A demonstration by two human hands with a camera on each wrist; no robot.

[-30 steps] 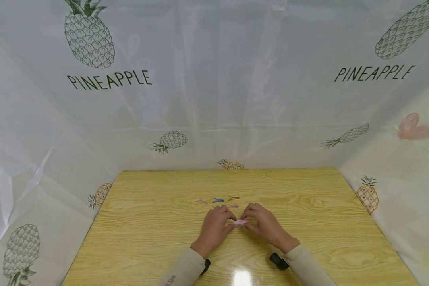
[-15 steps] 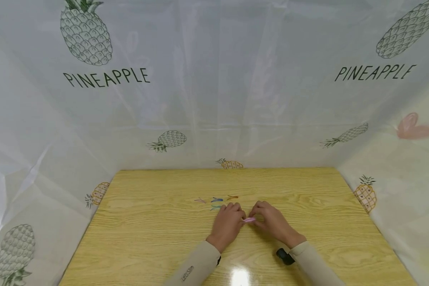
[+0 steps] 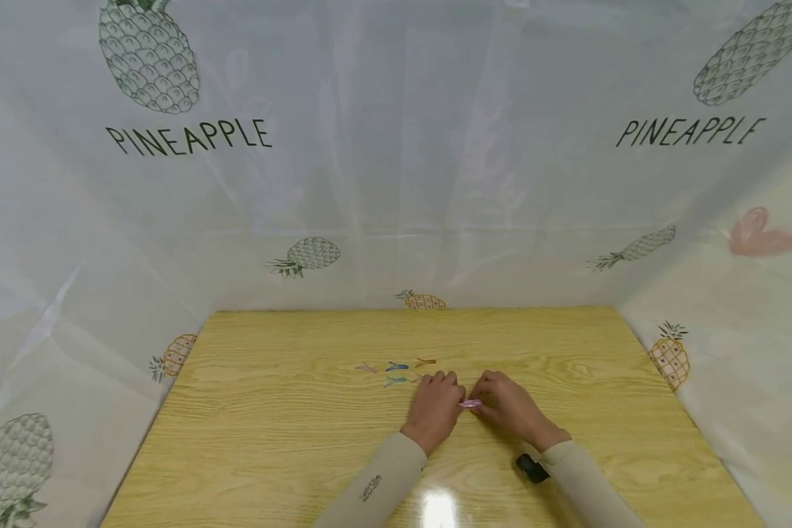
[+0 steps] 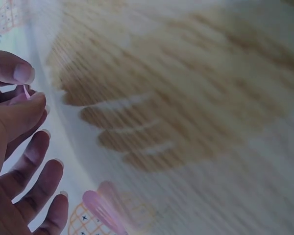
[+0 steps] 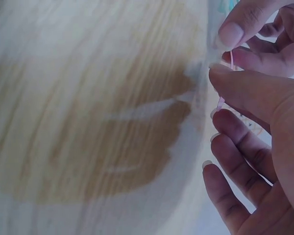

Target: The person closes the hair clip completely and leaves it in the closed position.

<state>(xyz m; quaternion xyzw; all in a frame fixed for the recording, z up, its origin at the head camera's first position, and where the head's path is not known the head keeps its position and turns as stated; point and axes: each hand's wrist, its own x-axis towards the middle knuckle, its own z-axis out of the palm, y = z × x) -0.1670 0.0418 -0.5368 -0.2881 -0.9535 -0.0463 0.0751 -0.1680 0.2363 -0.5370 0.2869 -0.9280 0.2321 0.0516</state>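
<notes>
Above the wooden table a pink snap hair clip (image 3: 471, 403) is held between both hands. My left hand (image 3: 438, 407) pinches its left end between thumb and index finger, and my right hand (image 3: 511, 409) pinches the other end. From the right wrist only a thin pink edge of this clip (image 5: 232, 59) shows between the fingertips; the rest is hidden. The right hand's other fingers are spread below the pinch. Another pink hair clip (image 4: 102, 209) lies on the table in the left wrist view, partly covered by my left hand in the head view.
Beyond the left hand lie a blue hair clip (image 3: 397, 366), an orange-brown one (image 3: 425, 361), a teal one (image 3: 394, 380) and a pale pink one (image 3: 366, 368). The wooden table (image 3: 270, 440) is bounded by white pineapple-print sheets (image 3: 396, 183) at the back and sides.
Both hands have shifted right with the pink hair clip still pinched between them, the left hand moving more. The teal clip, covered before, now shows. The head view has shifted slightly.
</notes>
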